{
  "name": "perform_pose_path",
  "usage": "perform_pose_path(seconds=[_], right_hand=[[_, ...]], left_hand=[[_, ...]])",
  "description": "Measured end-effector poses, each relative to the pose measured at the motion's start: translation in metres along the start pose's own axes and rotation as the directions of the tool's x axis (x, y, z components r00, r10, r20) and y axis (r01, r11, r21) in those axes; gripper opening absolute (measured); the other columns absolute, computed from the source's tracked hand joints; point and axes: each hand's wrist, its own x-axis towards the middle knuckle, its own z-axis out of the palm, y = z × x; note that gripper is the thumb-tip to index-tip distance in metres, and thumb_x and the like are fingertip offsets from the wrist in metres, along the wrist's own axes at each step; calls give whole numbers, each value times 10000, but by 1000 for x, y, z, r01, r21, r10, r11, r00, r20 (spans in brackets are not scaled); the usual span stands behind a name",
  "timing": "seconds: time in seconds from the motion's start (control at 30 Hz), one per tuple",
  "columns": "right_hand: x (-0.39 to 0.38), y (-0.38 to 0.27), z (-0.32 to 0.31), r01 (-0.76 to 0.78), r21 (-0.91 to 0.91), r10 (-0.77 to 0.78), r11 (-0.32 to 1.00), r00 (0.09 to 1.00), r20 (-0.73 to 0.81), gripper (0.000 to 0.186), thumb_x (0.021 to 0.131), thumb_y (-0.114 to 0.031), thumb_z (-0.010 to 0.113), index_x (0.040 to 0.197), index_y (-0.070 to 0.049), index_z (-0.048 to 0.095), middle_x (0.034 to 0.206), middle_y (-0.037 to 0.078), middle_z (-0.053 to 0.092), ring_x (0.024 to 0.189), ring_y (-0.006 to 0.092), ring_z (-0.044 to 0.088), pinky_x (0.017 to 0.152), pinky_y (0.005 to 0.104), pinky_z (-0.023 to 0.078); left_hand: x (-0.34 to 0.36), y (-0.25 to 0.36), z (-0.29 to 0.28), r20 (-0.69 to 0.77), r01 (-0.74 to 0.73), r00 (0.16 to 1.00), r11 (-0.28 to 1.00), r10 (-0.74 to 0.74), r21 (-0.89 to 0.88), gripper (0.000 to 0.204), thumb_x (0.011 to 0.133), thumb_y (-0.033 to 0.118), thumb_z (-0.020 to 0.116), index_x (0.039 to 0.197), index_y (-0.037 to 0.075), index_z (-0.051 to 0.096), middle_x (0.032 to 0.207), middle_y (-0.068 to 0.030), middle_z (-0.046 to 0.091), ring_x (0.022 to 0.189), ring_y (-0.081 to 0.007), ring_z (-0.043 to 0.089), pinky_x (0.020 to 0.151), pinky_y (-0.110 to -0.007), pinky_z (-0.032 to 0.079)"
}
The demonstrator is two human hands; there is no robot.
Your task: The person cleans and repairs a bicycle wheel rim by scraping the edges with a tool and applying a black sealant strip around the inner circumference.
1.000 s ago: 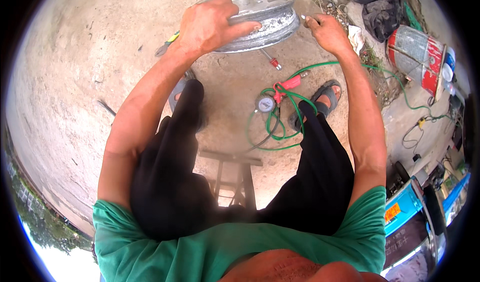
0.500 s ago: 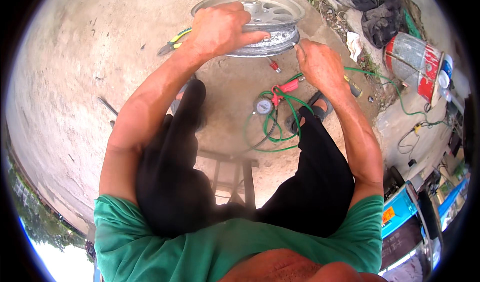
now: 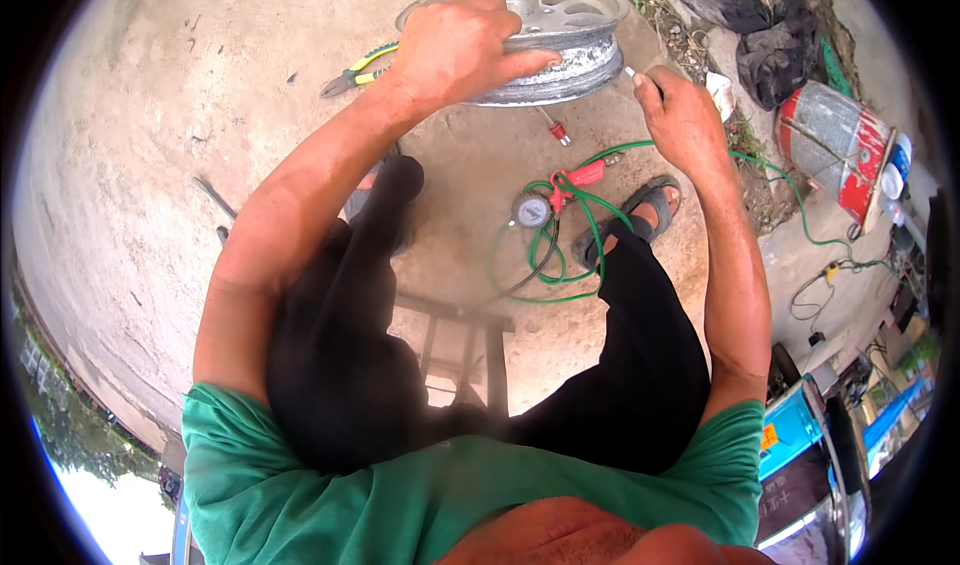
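Note:
A grey metal wheel rim (image 3: 585, 63) without a tyre stands ahead of me, worn and whitish around its barrel. My left hand (image 3: 455, 53) is closed over its near left edge, the thumb lying along the barrel. Just right of the rim, my right hand (image 3: 685, 115) is closed in a pinch. A small thin tool with a pale tip (image 3: 630, 72) pokes out of its fingers toward the rim, apart from it. The fingers hide the rest of that tool. Below the rim lies a red-ended tool with a metal shaft (image 3: 558, 133).
Yellow-green pliers (image 3: 345, 83) lie left of the rim. Between my feet are a red inflator gun with a gauge (image 3: 532, 211) and a looped green hose (image 3: 600, 235). At right stand a red and grey metal drum (image 3: 835, 145) and dark cloth (image 3: 780, 50).
My right hand has moved right, drawing the tool's tip away from the rim's lower edge. My left hand keeps its hold on the rim. The whole view has shifted slightly.

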Motion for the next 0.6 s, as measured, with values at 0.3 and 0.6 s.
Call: perform_pose_path(seconds=[0.3,0.6], right_hand=[[37,18,27,7,-156,-4,988,1000,16,348,984,-308,532,979,-16,720,925,280,710,899,481,685,825,567,533],[-14,3,47,126,-254,-110,959,991,76,237,966,-219,565,918,-11,669,834,246,708,777,461,697,697,566,542]], left_hand=[[1,5,-3,35,-18,999,999,20,-43,475,806,536,785,725,75,710,767,-56,639,714,-294,683,615,-429,558],[-8,19,2,81,-138,987,990,138,-3,458,801,547,778,744,98,710,815,-60,638,742,-274,696,599,-427,557]])
